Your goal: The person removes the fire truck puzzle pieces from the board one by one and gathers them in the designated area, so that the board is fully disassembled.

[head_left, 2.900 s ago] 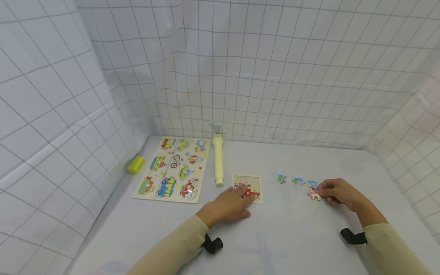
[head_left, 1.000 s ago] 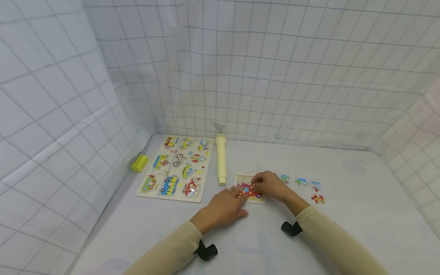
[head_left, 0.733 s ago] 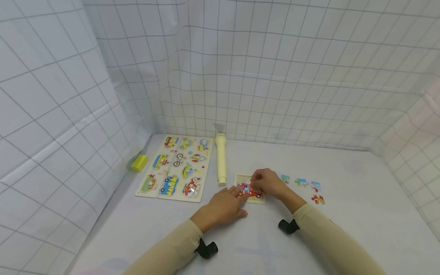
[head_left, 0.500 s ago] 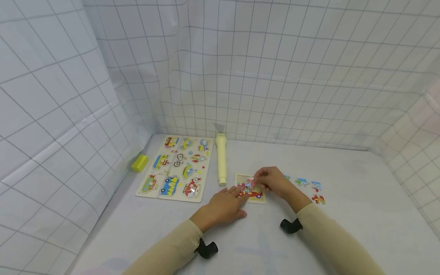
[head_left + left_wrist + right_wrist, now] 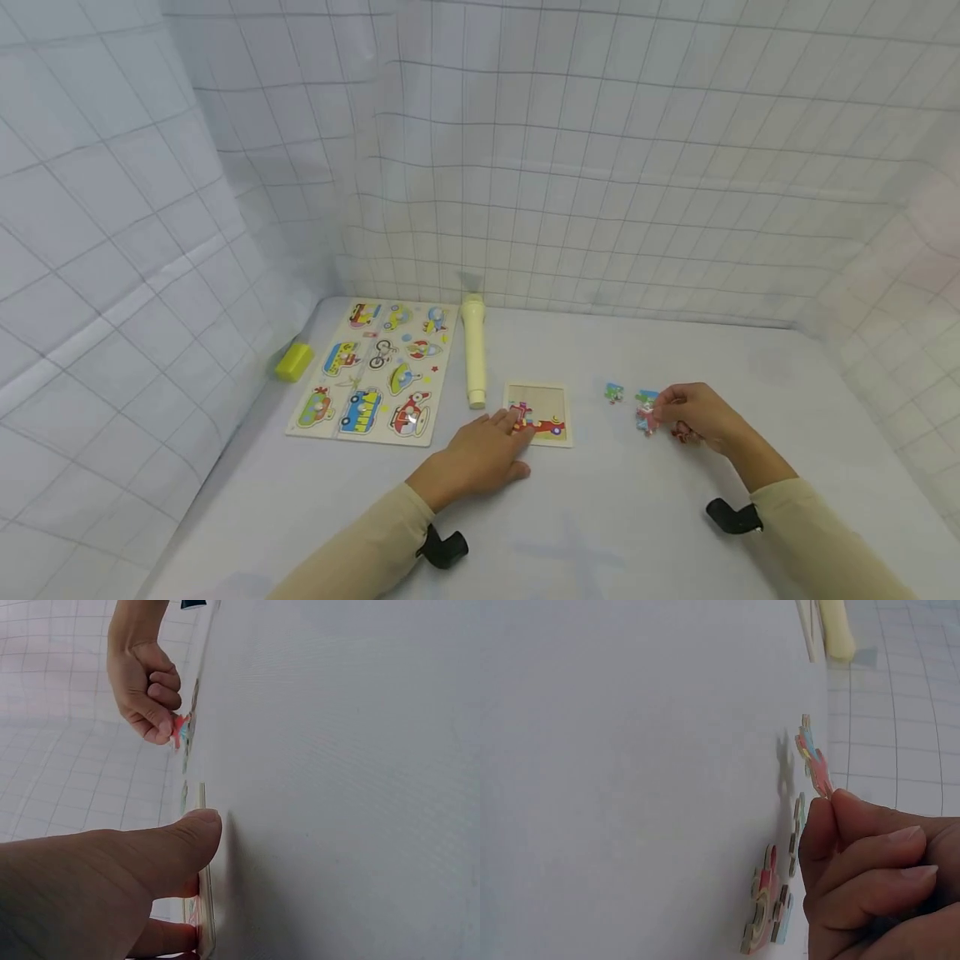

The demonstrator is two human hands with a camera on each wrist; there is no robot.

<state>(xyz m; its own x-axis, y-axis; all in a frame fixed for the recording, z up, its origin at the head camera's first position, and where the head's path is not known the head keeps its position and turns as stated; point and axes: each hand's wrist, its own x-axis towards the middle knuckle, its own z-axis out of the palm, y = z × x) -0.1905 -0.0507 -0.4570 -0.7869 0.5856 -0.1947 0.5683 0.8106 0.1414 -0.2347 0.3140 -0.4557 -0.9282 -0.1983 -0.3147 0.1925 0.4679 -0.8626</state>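
My left hand (image 5: 472, 458) lies over the lower left of a small wooden puzzle tray (image 5: 569, 417), its fingers resting on the red-printed pieces (image 5: 551, 427) inside. Part of the tray is covered by those fingers; its upper part shows bare wood. Further right, my right hand (image 5: 701, 419) pinches a pink and blue jigsaw piece (image 5: 647, 419) between thumb and forefinger. In the right wrist view, this jigsaw piece (image 5: 813, 757) is tilted and held off the table, with its shadow beside it. A red jigsaw piece (image 5: 760, 907) lies beneath the hand.
Loose jigsaw pieces lie nearby, among them a green-blue piece (image 5: 614, 392) and another (image 5: 647, 396) behind the held one. At left are a large vehicle puzzle board (image 5: 375, 371), a pale yellow tube-shaped object (image 5: 476, 350) and a yellow block (image 5: 294, 362). Gridded cloth (image 5: 600, 167) walls surround the table.
My right hand has lifted the pink and blue jigsaw piece out of the tray and carried it right, to the loose pieces. My left hand has stayed on the tray.
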